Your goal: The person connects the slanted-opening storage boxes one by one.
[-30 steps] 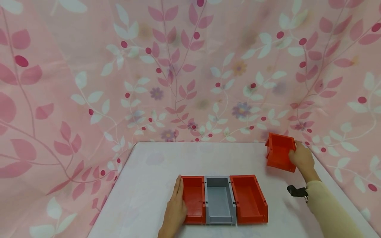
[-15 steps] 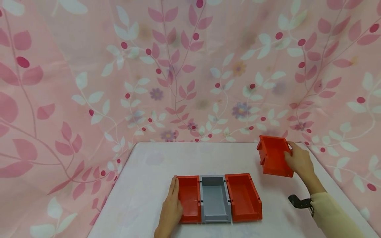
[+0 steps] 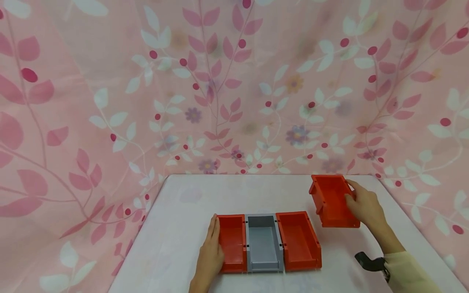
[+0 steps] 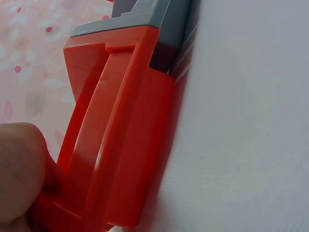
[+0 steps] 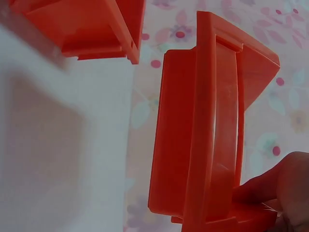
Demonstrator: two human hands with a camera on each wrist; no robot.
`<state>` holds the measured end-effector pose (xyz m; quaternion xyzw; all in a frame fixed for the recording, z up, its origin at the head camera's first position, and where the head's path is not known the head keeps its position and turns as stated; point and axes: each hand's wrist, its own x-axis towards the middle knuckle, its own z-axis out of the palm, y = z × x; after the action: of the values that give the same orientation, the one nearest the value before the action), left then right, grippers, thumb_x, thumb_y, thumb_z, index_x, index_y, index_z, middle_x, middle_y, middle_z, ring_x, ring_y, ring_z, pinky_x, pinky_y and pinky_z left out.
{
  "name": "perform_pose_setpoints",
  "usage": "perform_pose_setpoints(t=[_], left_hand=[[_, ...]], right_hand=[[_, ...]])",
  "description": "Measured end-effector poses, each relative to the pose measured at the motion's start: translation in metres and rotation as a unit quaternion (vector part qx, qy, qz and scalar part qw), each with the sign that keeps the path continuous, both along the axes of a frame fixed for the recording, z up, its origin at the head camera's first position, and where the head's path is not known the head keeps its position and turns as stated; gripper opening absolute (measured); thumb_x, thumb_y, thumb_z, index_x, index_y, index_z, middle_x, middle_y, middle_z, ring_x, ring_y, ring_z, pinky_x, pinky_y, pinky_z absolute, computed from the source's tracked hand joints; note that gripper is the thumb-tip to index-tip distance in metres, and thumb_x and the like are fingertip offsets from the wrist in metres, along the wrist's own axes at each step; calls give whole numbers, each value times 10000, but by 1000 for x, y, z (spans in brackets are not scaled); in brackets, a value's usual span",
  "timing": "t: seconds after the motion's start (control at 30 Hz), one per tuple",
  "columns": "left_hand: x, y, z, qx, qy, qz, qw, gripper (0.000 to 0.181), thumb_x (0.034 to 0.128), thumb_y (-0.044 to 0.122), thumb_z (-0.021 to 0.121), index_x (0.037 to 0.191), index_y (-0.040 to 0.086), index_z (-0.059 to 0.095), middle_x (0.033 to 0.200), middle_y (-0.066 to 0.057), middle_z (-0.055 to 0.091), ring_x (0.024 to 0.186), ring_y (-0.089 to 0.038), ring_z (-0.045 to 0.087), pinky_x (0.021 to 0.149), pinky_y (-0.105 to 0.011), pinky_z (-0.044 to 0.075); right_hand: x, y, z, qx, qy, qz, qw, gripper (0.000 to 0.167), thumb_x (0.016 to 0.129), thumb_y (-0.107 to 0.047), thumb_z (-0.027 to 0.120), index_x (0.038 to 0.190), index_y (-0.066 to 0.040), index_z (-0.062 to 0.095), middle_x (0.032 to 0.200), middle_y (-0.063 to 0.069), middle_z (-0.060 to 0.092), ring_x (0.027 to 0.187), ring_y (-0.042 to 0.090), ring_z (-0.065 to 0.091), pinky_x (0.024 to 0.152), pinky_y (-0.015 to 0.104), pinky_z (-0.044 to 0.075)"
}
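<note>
In the head view, my left hand point(image 3: 209, 257) lies along the outer side of the left red storage bin point(image 3: 233, 244) and grips its wall. That bin stands against a grey storage bin point(image 3: 263, 244), with another red storage bin point(image 3: 298, 242) on its right, all in one row. My right hand point(image 3: 367, 205) holds a separate red storage bin point(image 3: 335, 203) by its right wall, thumb inside. This bin is tilted above the table, right of and behind the row. In the right wrist view, a gap parts the held bin point(image 5: 212, 130) from the row's red bin point(image 5: 91, 29).
A white-covered table point(image 3: 220, 195) carries the row near its front. Pink floral cloth point(image 3: 234, 101) hangs behind it and at both sides. A black strap end point(image 3: 370, 261) sticks out from the right sleeve point(image 3: 406, 270).
The held red bin has moved left and toward me with my right hand, turning slightly. The row of three bins and my left hand have shifted a little to the left.
</note>
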<state>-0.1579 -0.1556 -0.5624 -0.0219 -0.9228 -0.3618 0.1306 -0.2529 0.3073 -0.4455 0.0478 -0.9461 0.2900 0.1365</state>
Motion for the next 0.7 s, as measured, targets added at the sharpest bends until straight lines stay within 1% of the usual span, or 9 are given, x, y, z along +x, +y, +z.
perform_pose_setpoints(t=[0.23,0.4,0.47,0.6,0.7], left_hand=[[0,1,0,-55,-28,-13,10000,843,924,-136,591,1660,87,245,1718,-30,199,474,-58,389,529,-197,484],[2,2,-1,-18,57,-40,10000,839,919,-154,578,1657,75,251,1712,-54,214,473,-56,375,514,-200,473],[1,2,-1,-14,69,-43,10000,833,920,-154,573,1655,72,254,1714,-45,209,473,-56,373,511,-201,470],[0,1,-2,-41,39,-32,10000,835,925,-143,567,1660,88,247,1718,-15,196,467,-54,370,508,-202,469],[0,0,-2,-50,62,-32,10000,840,924,-145,561,1663,96,243,1716,-25,205,460,-54,369,500,-204,468]], right_hand=[[11,-5,-3,105,24,-46,9999,525,973,-64,593,1448,127,475,963,340,661,654,299,602,531,493,583],[22,-10,-1,107,-16,30,9999,539,958,-49,611,1446,132,475,973,343,662,648,276,598,538,493,590],[26,-12,1,119,-21,47,9999,544,953,-45,614,1446,138,473,986,353,662,643,269,597,542,496,592],[30,-14,2,172,41,48,9998,543,948,-38,618,1440,146,480,1019,370,664,640,265,595,549,496,594],[33,-15,2,174,19,59,9998,543,948,-38,620,1439,147,480,1032,375,662,650,271,598,556,503,596]])
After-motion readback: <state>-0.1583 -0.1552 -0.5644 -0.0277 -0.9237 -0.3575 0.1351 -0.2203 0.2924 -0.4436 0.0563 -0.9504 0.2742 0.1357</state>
